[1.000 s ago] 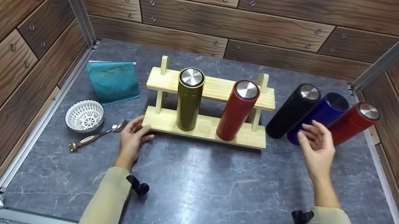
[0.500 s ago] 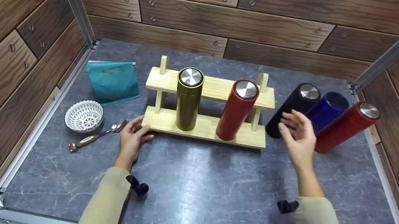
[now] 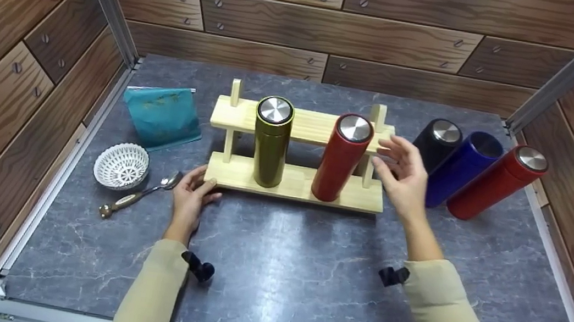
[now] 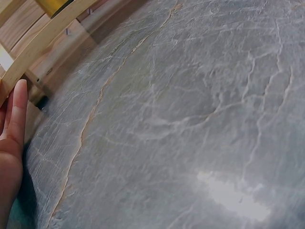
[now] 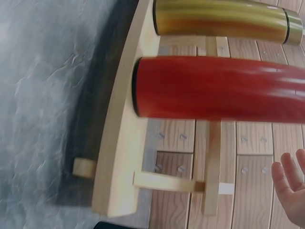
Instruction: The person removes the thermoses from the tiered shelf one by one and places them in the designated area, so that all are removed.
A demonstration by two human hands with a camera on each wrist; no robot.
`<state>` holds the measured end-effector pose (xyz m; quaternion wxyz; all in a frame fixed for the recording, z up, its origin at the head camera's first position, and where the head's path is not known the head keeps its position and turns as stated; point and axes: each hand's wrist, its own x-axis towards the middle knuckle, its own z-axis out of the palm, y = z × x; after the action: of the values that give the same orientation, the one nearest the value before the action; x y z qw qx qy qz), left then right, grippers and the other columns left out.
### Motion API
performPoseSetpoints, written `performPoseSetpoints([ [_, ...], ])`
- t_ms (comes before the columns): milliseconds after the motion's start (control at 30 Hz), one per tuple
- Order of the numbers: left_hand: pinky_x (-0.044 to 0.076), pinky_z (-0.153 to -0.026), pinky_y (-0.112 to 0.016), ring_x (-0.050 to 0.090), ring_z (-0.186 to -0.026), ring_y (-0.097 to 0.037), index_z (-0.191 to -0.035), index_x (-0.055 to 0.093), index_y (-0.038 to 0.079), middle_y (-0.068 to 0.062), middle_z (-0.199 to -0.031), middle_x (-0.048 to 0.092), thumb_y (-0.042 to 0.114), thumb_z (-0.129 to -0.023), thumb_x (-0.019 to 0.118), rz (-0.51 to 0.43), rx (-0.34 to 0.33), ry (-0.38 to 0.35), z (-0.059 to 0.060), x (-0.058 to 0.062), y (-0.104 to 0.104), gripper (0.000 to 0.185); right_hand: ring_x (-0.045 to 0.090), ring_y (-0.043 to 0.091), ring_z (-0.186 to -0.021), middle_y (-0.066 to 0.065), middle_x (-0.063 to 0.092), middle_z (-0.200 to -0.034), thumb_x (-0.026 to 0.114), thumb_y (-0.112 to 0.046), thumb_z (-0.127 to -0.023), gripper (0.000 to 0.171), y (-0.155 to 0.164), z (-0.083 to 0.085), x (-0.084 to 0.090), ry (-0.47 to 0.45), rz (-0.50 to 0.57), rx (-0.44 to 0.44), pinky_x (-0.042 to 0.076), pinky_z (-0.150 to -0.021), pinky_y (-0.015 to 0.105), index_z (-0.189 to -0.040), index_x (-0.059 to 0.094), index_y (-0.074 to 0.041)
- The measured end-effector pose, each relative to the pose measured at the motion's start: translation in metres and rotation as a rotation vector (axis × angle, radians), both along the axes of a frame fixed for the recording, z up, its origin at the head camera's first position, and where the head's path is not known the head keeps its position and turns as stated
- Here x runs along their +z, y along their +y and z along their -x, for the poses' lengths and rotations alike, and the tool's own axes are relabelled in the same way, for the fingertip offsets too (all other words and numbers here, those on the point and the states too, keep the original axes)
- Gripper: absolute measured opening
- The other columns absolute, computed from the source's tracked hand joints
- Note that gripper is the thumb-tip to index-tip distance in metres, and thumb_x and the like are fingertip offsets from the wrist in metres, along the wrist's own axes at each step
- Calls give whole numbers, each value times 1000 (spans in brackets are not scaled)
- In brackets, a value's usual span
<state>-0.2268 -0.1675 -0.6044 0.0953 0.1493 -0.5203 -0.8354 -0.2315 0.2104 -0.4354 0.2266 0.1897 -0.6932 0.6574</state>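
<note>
A two-tier wooden rack (image 3: 295,183) stands mid-table. On its lower shelf are a gold-green thermos (image 3: 270,153) and a red thermos (image 3: 341,160), both upright with steel lids. My left hand (image 3: 189,199) grips the front left corner of the lower shelf, thumb on top; in the left wrist view its fingers (image 4: 18,107) meet the wood edge. My right hand (image 3: 405,179) is in the air by the rack's right end, fingers loosely bent and holding nothing. It is just right of the red thermos. In the right wrist view its fingers (image 5: 288,174) are apart from that thermos.
Right of the rack stand a black thermos (image 3: 436,142), partly hidden by my right hand, a blue one (image 3: 460,170) and a second red one (image 3: 497,183). At left are a teal pouch (image 3: 164,117), a white woven bowl (image 3: 121,167) and a spoon (image 3: 135,197). Wood-patterned walls enclose the table.
My right hand has moved left, from in front of the blue thermos, past the black one, to the rack's right end. My left hand has stayed on the rack corner.
</note>
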Motion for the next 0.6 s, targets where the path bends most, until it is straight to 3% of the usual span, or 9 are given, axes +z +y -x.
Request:
performPoseSetpoints([
  [100, 59, -65, -37, 61, -85, -20, -124, 55, 3, -16, -111, 56, -4, -80, 69, -2, -1, 0, 0, 0, 0, 48, 56, 41, -99, 25, 58, -113, 67, 9, -79, 49, -4, 9, -6, 7, -8, 18, 53, -82, 35, -123, 47, 10],
  [333, 59, -65, -37, 61, -86, -20, -125, 55, 2, -17, -112, 56, -5, -80, 68, -10, -6, -3, 0, 2, 0, 47, 55, 28, -105, 21, 56, -121, 67, 12, -77, 57, -18, 11, 2, -52, -31, 36, 48, -85, 48, -128, 42, 10],
  [600, 59, -63, -36, 61, -85, -21, -123, 56, 3, -16, -111, 56, -6, -81, 67, -16, -4, -2, -1, 2, 0, 45, 54, 25, -105, 23, 54, -120, 71, 9, -75, 64, -37, 1, 23, -113, -89, 42, 49, -85, 38, -131, 39, 10],
])
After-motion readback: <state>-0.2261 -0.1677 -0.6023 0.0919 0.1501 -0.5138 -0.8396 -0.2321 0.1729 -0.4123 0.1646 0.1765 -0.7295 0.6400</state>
